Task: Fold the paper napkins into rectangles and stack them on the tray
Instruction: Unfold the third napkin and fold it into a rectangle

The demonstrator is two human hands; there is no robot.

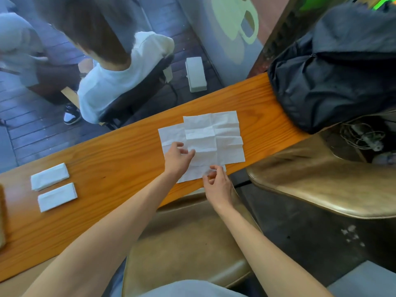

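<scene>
Centrally, two unfolded napkins overlap on the wooden counter (107, 159): the upper napkin (214, 138) covers much of the lower napkin (171, 133). The left hand (176, 158) rests on them, fingers loosely spread, gripping nothing. The right hand (216, 185) pinches the lower sheet's near edge. Two folded napkins (50, 176) (57, 197) lie well apart to the left. A black bag (334, 78) sits at the counter's right end.
</scene>
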